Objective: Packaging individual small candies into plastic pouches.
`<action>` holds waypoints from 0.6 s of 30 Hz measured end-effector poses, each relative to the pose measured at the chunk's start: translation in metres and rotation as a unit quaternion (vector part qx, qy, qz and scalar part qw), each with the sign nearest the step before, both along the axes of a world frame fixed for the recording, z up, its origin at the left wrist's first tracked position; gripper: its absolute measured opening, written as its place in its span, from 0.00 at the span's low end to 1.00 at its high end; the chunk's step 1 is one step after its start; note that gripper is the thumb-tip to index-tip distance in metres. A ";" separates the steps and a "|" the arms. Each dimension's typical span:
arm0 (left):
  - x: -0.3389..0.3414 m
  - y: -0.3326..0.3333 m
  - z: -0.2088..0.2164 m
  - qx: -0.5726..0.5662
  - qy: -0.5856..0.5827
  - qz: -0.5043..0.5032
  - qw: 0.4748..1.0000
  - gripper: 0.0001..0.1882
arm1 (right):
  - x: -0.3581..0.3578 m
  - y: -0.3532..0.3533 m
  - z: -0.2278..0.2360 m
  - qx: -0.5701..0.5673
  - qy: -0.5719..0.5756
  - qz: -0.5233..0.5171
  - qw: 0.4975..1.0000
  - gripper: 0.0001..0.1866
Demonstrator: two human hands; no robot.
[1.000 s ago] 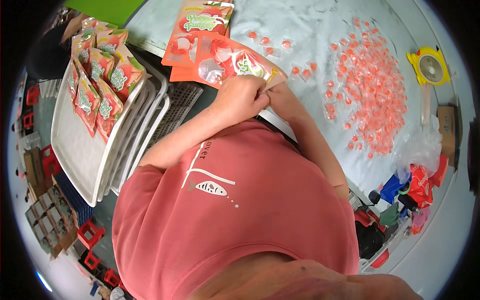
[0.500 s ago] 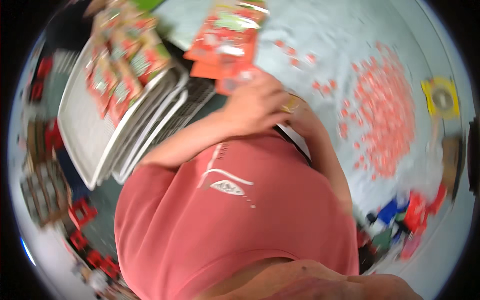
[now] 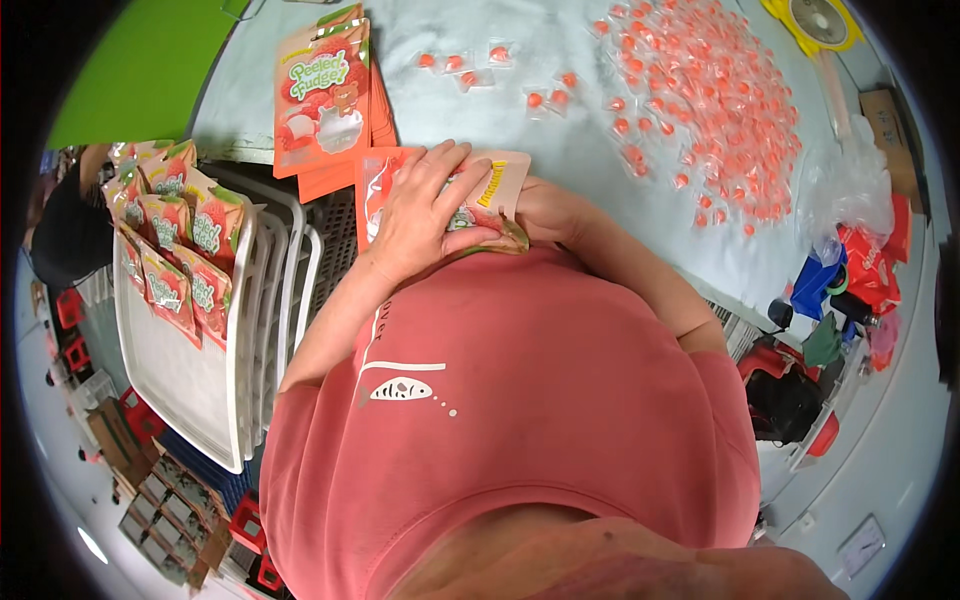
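Hands [image 3: 425,205] on a red-and-peach pouch [image 3: 507,200] with yellow lettering [image 3: 491,184]

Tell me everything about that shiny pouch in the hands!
The pouch looks like glossy film: orange-red, with a beige end and yellow lettering. It's sideways, beige end to the right, near the pink shirt. The left hand spreads across its front; the right hand is at that end. Whether it's sealed is unclear.

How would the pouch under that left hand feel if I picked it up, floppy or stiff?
The pouch would probably bend: its corner near the right hand looks curled. It looks thin, so it's likely light, though its inside is hidden.
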State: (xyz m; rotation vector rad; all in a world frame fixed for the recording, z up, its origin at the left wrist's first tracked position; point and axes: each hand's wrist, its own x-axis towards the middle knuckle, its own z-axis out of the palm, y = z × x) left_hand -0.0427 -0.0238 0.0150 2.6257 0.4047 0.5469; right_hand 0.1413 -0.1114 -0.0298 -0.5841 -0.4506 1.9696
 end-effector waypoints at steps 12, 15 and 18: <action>0.010 -0.010 -0.020 0.002 -0.063 -0.044 0.997 0.24 | 0.016 -0.030 0.084 -0.133 -0.276 0.055 0.950 0.19; 0.006 -0.007 -0.025 -0.021 -0.055 -0.048 0.997 0.24 | 0.045 -0.030 0.052 0.110 -0.430 0.145 0.884 0.18; -0.005 0.000 -0.032 -0.054 -0.049 -0.035 0.997 0.21 | 0.059 -0.028 0.068 0.021 -0.337 0.066 0.939 0.16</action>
